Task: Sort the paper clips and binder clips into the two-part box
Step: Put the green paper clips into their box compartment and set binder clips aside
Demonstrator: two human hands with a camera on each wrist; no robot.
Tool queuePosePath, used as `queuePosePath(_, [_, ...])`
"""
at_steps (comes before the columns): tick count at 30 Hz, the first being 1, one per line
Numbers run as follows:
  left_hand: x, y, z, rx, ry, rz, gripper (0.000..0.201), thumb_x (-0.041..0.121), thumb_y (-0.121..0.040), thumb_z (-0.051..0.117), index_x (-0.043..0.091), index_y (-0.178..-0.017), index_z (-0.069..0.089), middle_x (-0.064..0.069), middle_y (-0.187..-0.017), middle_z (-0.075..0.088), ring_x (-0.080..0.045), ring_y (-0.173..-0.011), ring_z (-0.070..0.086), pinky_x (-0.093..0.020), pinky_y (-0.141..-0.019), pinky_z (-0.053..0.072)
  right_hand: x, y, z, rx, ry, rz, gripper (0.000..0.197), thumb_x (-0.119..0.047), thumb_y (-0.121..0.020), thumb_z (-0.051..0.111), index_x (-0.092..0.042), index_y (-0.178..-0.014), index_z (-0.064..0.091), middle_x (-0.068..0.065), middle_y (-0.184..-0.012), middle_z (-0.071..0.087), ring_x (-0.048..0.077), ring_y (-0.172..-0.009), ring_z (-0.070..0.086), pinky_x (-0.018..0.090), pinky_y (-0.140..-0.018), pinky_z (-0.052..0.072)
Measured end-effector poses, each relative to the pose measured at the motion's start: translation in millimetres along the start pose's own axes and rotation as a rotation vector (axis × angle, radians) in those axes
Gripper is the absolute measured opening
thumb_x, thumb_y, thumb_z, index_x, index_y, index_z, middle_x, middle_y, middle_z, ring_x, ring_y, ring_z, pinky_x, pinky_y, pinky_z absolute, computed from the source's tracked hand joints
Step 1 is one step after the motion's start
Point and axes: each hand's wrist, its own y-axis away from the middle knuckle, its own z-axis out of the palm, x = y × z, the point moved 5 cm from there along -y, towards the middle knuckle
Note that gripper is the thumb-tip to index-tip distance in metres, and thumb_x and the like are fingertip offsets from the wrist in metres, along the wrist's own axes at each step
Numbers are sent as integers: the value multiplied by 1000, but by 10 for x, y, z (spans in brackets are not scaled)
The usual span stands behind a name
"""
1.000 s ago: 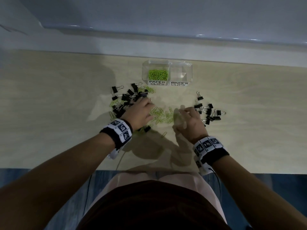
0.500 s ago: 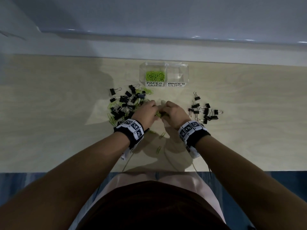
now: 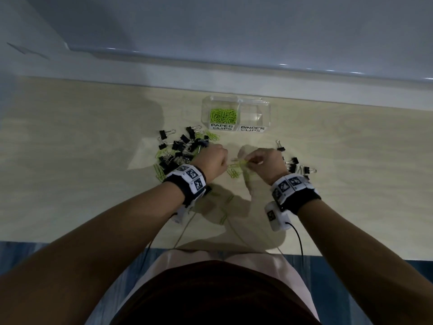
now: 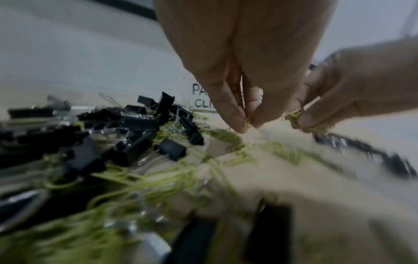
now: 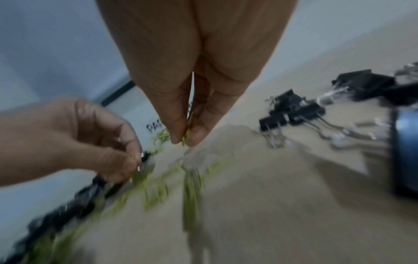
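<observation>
A clear two-part box stands at the back of the table; its "PAPER CLIPS" half holds green paper clips, its "BINDER CLIPS" half looks bare. My left hand hovers low beside a mixed pile of black binder clips and pinches green paper clips at its fingertips. My right hand pinches a small bunch of green paper clips just above the table. Loose green clips lie between the hands.
A second group of black binder clips lies right of my right hand. Stray green clips lie near the table's front edge, where wrist-camera cables trail. A pale wall ledge runs behind the box.
Both hands came together over the green clips half a second ago and have since drawn slightly apart and lifted, each with paper clips pinched in its fingers.
</observation>
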Motion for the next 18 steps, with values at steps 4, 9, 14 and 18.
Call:
queuePosePath(4, [-47,-91,-295,155,387,-146,4,8,-80,67,5,-79,70,0,-81,68,-2,-67,58,-23,-73,53,-258,-281,-300,48,-195,61,12,0,-72,74,-9,-81,73,8,-76,72,14,-65,66,25,-67,56])
queuePosePath(9, [-128,-375,-798,340,459,-210,8,12,-80,66,6,-81,71,-4,-80,71,-12,-71,65,-20,-69,53,-738,-787,-515,158,-122,-61,9,-7,-73,73,-8,-82,74,10,-79,73,17,-71,68,30,-74,58])
queuePosePath(14, [-283,-646,-1010,434,496,-298,12,14,-78,69,6,-87,73,-8,-85,73,-15,-75,67,-20,-70,54,-971,-1062,-372,109,32,-89,17,-11,-80,69,-9,-97,72,8,-96,72,15,-84,65,22,-81,52])
queuePosePath(18, [-430,-606,-978,351,533,-307,31,16,-82,70,7,-112,67,-5,-107,69,-14,-94,65,-17,-80,48,-949,-956,-310,157,127,-184,26,-3,-85,54,-10,-106,68,9,-109,68,20,-97,65,23,-89,48])
